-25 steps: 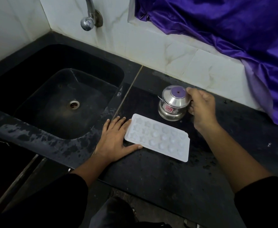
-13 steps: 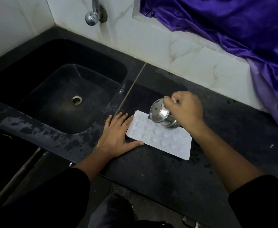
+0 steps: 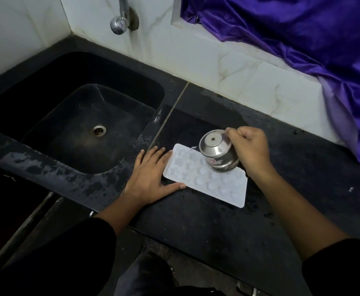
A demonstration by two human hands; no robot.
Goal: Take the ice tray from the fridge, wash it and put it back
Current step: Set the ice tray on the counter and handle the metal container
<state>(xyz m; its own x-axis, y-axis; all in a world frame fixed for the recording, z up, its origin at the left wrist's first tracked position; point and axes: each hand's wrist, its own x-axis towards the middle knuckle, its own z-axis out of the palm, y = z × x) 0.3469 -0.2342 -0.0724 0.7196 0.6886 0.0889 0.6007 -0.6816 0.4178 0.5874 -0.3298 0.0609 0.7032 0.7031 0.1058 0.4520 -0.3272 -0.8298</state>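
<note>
A white ice tray (image 3: 215, 184) with star and round moulds lies flat on the black counter (image 3: 196, 227), just right of the sink. My left hand (image 3: 151, 178) rests flat on the counter, fingers straight, thumb and fingers touching the tray's left end. My right hand (image 3: 250, 150) grips a small lidded steel pot (image 3: 217, 152) and holds it tilted toward the left above the tray's far side. The pot hides part of the tray's back edge.
A black sink (image 3: 53, 103) with a steel drain (image 3: 99, 130) fills the left. A chrome tap (image 3: 121, 20) comes out of the white tiled wall above it. Purple cloth (image 3: 302, 35) hangs over the ledge at the back right. The counter's front edge runs below my arms.
My right hand lifted the steel pot off the counter, brought it over the tray and tipped it to the left. My left hand stayed by the tray's end.
</note>
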